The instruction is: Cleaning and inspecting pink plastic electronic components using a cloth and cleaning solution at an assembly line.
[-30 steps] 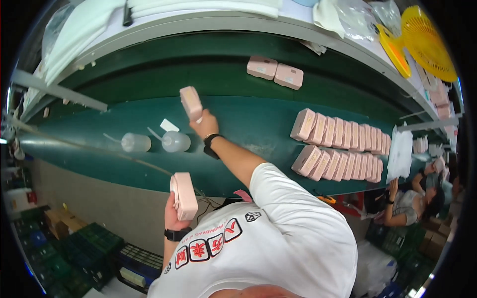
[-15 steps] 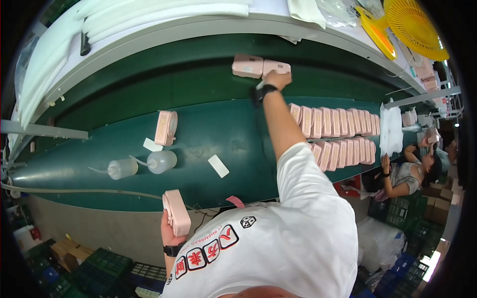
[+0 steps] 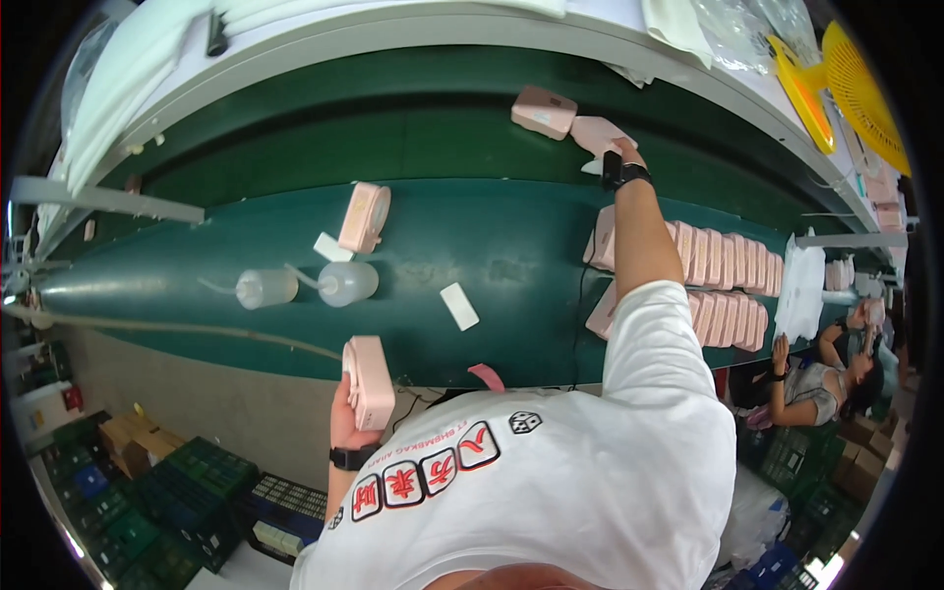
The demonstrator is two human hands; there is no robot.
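Note:
My left hand (image 3: 346, 425), with a black wristband, holds a pink rectangular case (image 3: 371, 382) upright at the near edge of the green conveyor belt (image 3: 511, 256). My right hand (image 3: 623, 154), wearing a black watch, reaches to the far green belt and grips another pink case (image 3: 597, 133). One more pink case (image 3: 543, 111) lies just left of it. A fourth pink case (image 3: 362, 218) stands alone on the near belt. Two rows of pink cases (image 3: 723, 261) stand packed together under and to the right of my right arm.
Two clear squeeze bottles (image 3: 265, 287) (image 3: 346, 283) and white paper slips (image 3: 458, 306) lie on the near belt. A yellow fan (image 3: 865, 84) sits at the top right. Another person (image 3: 836, 369) works at the right. Green and blue crates (image 3: 157, 492) are stacked below left.
My right hand left a pink case standing on the near belt, swung right to the far belt and closed on a case there. My left hand kept its case.

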